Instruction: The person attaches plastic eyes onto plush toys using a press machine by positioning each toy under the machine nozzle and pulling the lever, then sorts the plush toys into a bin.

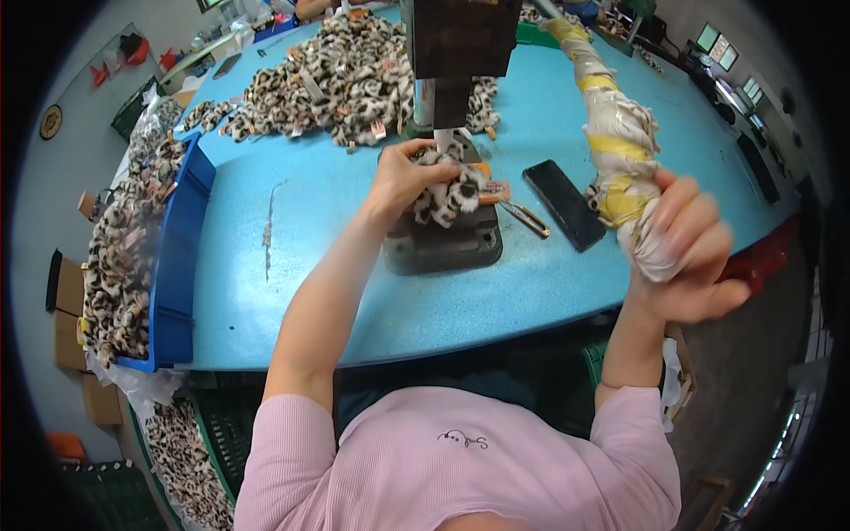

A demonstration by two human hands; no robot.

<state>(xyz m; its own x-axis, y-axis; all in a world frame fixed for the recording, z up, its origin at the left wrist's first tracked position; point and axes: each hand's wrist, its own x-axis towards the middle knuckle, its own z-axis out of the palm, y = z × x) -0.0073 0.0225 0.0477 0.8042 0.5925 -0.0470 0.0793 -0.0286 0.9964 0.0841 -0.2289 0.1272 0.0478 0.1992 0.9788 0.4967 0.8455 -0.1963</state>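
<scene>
My left hand (404, 180) is closed on a spotted plush piece (459, 196) with black, brown and white fur. It presses the piece onto the dark metal base (447, 250) of a hand press (462, 40), right below the pale punch tip (444, 139). An orange tag (496, 191) sticks out of the fur to the right. On the right side, my right hand (689, 252), slightly blurred, grips the low end of the press lever (615, 124). White and yellow wrapping covers that lever.
Behind the press lies a big heap of spotted plush pieces (328, 80). A blue bin (173, 265) full of them stands at the left table edge. Right of the base lie small snips (529, 219) and a black phone (567, 205) on the blue table (292, 314).
</scene>
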